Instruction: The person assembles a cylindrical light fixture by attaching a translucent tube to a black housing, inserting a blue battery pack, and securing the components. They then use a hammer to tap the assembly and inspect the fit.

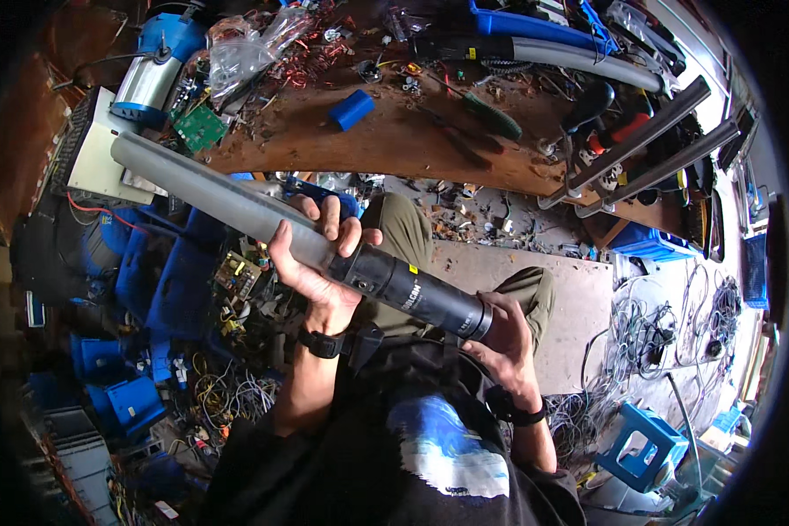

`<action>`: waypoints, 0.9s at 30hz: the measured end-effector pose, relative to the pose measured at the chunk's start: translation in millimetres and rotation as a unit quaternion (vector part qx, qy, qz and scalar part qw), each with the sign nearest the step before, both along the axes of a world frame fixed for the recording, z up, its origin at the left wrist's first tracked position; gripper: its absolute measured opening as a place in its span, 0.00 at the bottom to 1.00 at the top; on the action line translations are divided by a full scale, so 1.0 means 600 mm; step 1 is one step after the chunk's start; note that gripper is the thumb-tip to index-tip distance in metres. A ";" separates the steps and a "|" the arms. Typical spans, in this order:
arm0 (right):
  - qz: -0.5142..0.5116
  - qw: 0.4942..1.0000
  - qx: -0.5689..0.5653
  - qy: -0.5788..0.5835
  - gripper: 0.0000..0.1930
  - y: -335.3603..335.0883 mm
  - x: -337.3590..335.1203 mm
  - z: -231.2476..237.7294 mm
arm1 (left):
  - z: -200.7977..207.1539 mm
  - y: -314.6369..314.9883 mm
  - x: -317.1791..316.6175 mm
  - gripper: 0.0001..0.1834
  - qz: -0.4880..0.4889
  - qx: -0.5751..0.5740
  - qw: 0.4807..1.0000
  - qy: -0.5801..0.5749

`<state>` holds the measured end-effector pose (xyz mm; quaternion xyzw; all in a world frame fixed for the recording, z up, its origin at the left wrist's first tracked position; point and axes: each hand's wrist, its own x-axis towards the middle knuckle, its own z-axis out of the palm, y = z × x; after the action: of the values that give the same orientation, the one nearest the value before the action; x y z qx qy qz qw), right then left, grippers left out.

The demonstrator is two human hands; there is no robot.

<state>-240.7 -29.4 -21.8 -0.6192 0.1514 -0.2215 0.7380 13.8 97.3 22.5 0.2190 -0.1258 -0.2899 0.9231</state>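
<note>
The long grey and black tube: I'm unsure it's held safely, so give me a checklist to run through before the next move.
1. Left hand wrapped round the tube where grey meets black: ok.
2. Right hand at the black end: ok.
3. Tube's far grey end clear of the white box: cannot tell, they overlap in view.
4. Workbench has bare room to set the tube down: not ok, cluttered.
5. Black end cap tight: cannot tell.
</note>
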 end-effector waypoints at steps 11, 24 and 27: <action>0.018 0.998 0.044 -0.028 0.39 0.001 0.000 -0.008 | -0.008 -0.001 -0.006 0.20 0.024 0.008 1.000 -0.001; 0.047 0.921 0.386 0.003 0.32 -0.009 -0.003 -0.032 | -0.005 -0.008 -0.014 0.20 0.033 0.031 0.999 -0.013; 0.013 0.951 0.296 0.087 0.33 -0.011 -0.002 -0.035 | -0.004 -0.008 -0.016 0.20 0.039 0.052 0.998 0.002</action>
<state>-242.0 -36.0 -42.8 -0.3914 0.2655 -0.1022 0.8751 4.2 92.4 20.3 0.2710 -0.0996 -0.2604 0.9213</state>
